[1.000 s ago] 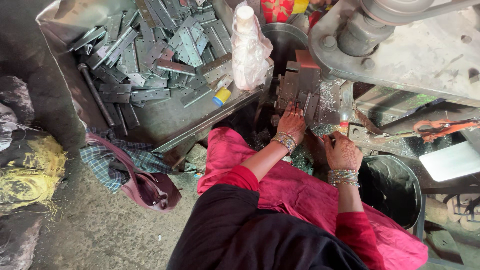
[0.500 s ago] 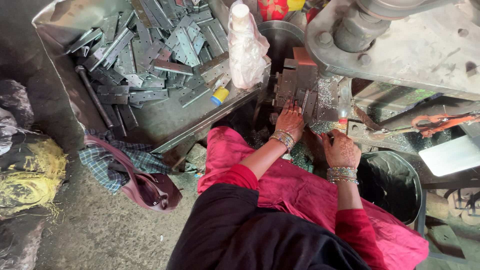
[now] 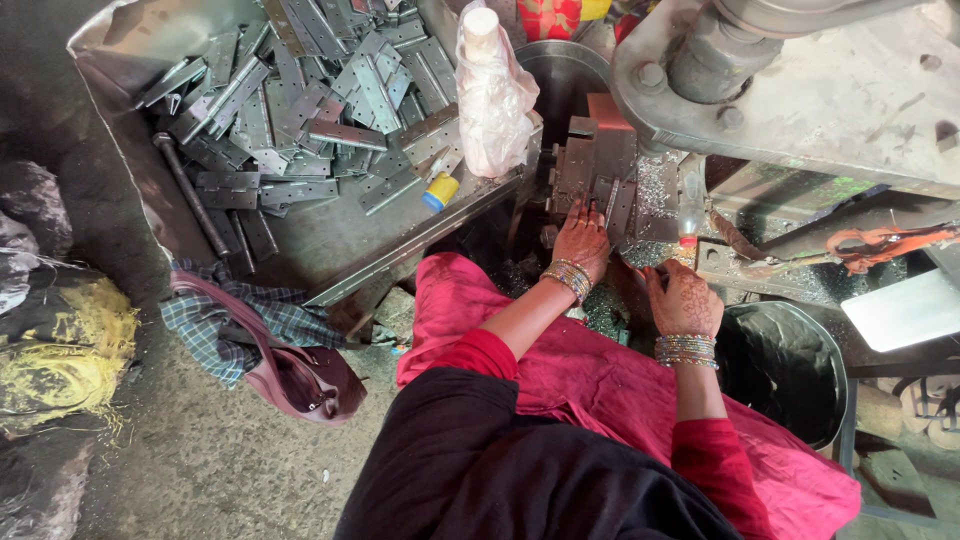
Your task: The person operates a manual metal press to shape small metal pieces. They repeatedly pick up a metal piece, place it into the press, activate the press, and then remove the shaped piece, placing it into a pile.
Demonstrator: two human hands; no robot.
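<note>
My left hand (image 3: 581,238) lies with fingers spread on the grey metal die block (image 3: 596,165) of a press machine (image 3: 830,90), touching flat metal pieces there. My right hand (image 3: 684,298) rests just right of it on the machine bed, which is strewn with metal shavings (image 3: 655,200). Its fingers are curled, and whether they hold a piece is hidden. Both wrists wear several bangles. A small clear bottle with a red cap (image 3: 689,215) stands between the hands and the machine.
A metal tray (image 3: 330,235) at the upper left holds a heap of grey hinge plates (image 3: 300,110), a plastic-wrapped bottle (image 3: 490,95) and a yellow-and-blue cap (image 3: 440,191). A black bin (image 3: 790,370) stands at my right. A maroon bag (image 3: 300,375) and checked cloth lie on the floor.
Both hands stay at the die; only the view has shifted slightly.
</note>
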